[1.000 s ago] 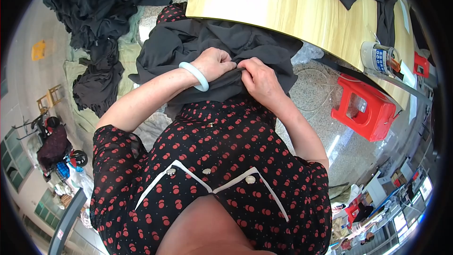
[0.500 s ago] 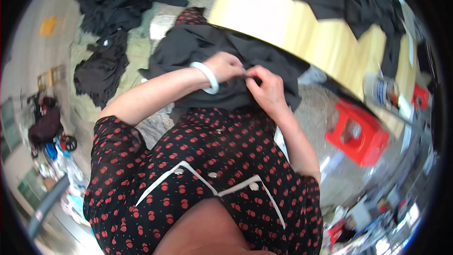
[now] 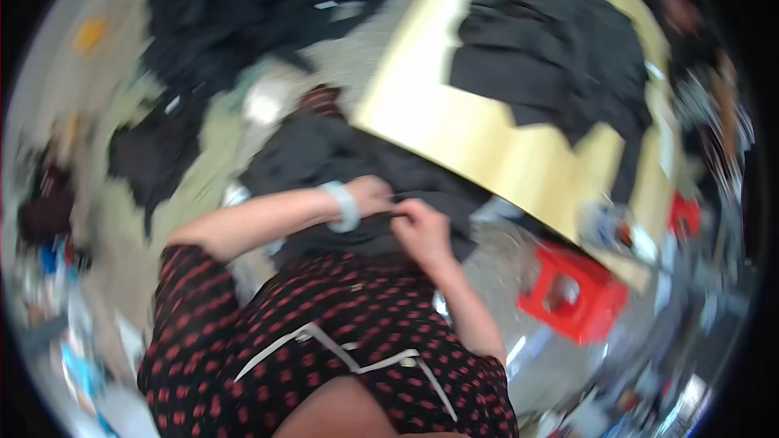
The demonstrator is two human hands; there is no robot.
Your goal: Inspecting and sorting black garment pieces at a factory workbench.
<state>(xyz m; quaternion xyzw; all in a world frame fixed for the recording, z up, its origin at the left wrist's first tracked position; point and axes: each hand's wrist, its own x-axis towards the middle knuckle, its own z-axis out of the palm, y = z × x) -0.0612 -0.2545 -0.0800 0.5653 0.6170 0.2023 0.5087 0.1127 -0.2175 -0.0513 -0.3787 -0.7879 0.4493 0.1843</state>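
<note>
A piece of black cloth (image 3: pixel 312 150) lies spread over my lap. Above it my left hand (image 3: pixel 371 195), with a pale bangle (image 3: pixel 344 206) on the wrist, is closed with its fingertips pinching the cloth. My right hand (image 3: pixel 422 229) meets it from the right, thumb and forefinger pressed together on the same bit of cloth. The fingertips of both hands almost touch. Blur and the fingers hide just what part of the cloth is pinched.
At the right stands a pale wooden table (image 3: pixel 406 85) with black garments (image 3: pixel 560 57) on it. A red plastic stool (image 3: pixel 596 308) is beside it. On the floor at the far left lie a big heap of black cloth (image 3: pixel 219 16) and a smaller black piece (image 3: pixel 154 154).
The whole view has shifted and blurred, so the hands, table and stool appear lower and more of the tabletop shows. Both hands stay pinched together over the black cloth.
</note>
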